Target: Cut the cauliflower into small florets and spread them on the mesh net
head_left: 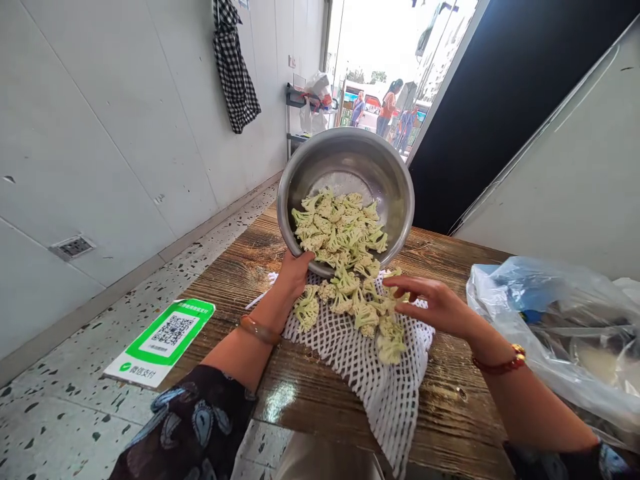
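Note:
A steel basin (pixel 400 200) is tilted toward me over the table. Cauliflower florets (pixel 345 227) fill its lower side, and several have spilled over the rim. My left hand (pixel 296 272) grips the basin's lower left rim, thumb on the inside edge. Beneath the spilled cauliflower pieces (pixel 367 313) lies a white mesh cloth (pixel 390 400), one corner hanging over the table's front edge. My right hand (pixel 433 303) is beside the pieces on the right, fingers spread and holding nothing. Whether its fingertips touch the cauliflower I cannot tell.
The wooden table (pixel 320 393) bears a green QR-code sign (pixel 173 333) at its left edge. Clear plastic bags (pixel 550 320) with things inside sit at the right. A checkered cloth (pixel 235 80) hangs on the wall. People (pixel 389 110) are outside the doorway.

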Demonstrator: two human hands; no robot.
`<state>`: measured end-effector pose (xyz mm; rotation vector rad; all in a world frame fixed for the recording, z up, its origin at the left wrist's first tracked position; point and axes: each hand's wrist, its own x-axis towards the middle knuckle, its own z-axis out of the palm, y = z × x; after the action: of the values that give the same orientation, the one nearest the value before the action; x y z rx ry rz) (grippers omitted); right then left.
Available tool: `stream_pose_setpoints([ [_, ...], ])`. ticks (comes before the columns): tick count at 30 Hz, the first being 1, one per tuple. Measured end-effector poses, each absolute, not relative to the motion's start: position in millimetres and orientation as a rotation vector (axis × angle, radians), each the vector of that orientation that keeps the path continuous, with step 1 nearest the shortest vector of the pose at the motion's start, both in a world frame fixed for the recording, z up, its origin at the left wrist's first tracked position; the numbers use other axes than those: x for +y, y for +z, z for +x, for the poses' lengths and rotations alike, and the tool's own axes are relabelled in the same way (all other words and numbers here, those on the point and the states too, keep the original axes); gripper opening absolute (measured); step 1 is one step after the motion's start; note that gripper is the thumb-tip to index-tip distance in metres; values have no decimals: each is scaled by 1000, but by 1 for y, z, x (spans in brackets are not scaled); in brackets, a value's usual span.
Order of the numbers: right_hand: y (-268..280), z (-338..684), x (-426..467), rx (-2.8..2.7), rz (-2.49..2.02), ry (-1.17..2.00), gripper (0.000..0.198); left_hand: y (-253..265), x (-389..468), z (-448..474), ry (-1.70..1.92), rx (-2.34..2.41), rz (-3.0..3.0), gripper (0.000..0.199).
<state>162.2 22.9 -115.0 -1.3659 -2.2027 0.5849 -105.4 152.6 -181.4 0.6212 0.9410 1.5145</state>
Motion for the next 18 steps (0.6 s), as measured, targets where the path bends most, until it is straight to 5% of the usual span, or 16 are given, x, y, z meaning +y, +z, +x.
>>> stream_pose_setpoints([
  [6, -124, 165, 91, -1804, -1570, 299, 38, -185, 153, -106, 1507, 933, 607, 37],
  [18, -129, 137, 176, -1920, -1762, -18, 29, -196, 158, -109, 1485, 1013, 662, 29],
])
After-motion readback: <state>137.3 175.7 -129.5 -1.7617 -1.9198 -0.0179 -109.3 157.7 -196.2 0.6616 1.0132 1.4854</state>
